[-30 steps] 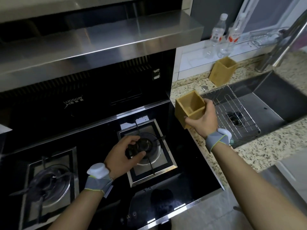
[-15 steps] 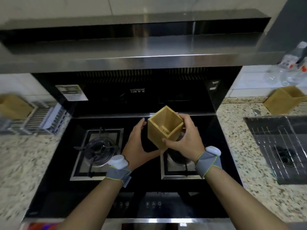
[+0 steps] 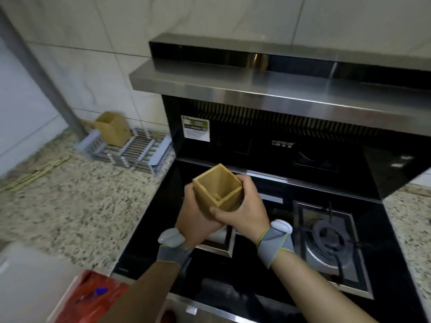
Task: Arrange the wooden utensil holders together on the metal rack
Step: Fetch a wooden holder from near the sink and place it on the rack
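Rack: I see the metal rack [image 3: 140, 152] on the granite counter [image 3: 70, 206] at far left, against the tiled wall, just beside the stove.
Holder already placed: one wooden utensil holder [image 3: 113, 128] stands on the rack's left end, tilted in this wide view; the rest of the rack surface looks free.
Left hand: my left hand [image 3: 198, 220] is wrapped around the lower left side of the carried holder [image 3: 219, 187], fingers closed against it from below.
Carried holder: it is in the air over the black stove top [image 3: 163, 229], open mouth facing up and toward me, well apart from the rack.
Right hand: my right hand [image 3: 245, 210] is closed on the holder's right side, thumb across its front edge; both hands share the load.
Burner: a gas burner [image 3: 326, 238] sits to the right, untouched.
Progress: I judge one holder placed and this one in transit.
Remaining: carry it left and set it touching the first. I cannot tell from here whether more holders wait elsewhere.
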### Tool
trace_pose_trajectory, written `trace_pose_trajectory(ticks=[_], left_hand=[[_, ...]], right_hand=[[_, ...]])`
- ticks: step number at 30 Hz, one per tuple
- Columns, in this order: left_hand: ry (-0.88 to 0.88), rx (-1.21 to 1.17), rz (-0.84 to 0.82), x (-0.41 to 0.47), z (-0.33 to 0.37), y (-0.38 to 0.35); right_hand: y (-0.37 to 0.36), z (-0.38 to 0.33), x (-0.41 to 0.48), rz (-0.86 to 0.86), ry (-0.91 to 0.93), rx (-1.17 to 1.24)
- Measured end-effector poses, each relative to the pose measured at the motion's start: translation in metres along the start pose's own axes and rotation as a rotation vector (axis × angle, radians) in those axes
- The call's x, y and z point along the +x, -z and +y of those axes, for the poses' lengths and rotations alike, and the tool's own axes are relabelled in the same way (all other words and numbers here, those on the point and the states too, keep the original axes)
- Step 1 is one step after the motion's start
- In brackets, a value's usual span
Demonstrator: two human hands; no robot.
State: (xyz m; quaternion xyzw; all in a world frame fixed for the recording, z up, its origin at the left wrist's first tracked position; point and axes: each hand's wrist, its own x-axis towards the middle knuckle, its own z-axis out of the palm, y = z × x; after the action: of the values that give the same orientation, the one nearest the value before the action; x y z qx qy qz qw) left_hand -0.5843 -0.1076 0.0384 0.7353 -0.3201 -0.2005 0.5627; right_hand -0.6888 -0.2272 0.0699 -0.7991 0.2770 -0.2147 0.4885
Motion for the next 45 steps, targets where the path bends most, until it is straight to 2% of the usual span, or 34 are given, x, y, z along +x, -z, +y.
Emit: trace_pose_trajectory(ticks=[9, 18, 26, 33, 40, 45], left_hand=[[0.036, 0.036, 0.057, 0.032, -0.065, 0.180], [0.054, 0.037, 0.044, 0.062, -0.080, 0.262], [0.030, 0.081, -0.053, 0.079, -0.080, 0.288], [0.037, 0.126, -0.112, 0.118, -0.093, 0.321], [0.040, 0.090, 0.021, 0.167, -0.119, 0.369], [0.017, 0.023, 0.040, 0.206, -0.130, 0.410]], right_hand=[[-0.164, -0.075, 0.051, -0.109, -0.022, 0.017], [-0.197, -0.085, 0.115, -0.494, -0.013, 0.218], [-0.212, -0.087, 0.162, -0.641, 0.007, 0.233], [-0.243, -0.099, 0.191, -0.551, 0.036, 0.230], [-0.312, -0.118, 0.245, -0.400, 0.004, 0.185], [-0.375, -0.133, 0.291, -0.271, 0.010, 0.174]])
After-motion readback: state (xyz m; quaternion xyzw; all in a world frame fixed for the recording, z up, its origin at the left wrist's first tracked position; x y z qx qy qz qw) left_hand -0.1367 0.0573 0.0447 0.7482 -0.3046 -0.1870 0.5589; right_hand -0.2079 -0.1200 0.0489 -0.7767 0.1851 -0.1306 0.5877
